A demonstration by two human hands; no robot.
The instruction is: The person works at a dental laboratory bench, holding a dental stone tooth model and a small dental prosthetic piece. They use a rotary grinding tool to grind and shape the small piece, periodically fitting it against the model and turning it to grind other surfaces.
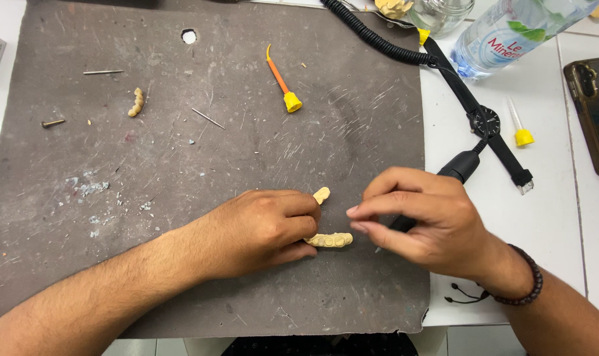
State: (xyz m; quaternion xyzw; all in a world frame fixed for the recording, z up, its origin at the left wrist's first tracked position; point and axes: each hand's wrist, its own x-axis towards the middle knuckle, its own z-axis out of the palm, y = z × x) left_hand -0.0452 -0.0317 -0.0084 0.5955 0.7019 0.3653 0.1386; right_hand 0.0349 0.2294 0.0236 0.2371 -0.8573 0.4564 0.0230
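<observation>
Dental cast point(330, 240) half hidden under left hand point(263, 227).

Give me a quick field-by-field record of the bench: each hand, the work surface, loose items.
left hand: grips a pale yellow plaster teeth model on the mat
right hand: holds a black handpiece with coiled cable, fingertips close to the model
surface: scuffed dark grey rubber mat
on mat: orange nozzle with yellow base, second small plaster piece
off mat: black wristwatch, clear plastic bottle

Pale yellow tooth cast point(330, 240), scuffed grey mat point(180, 165), orange, yellow-capped nozzle point(283, 82), black coiled cord point(372, 33).
</observation>
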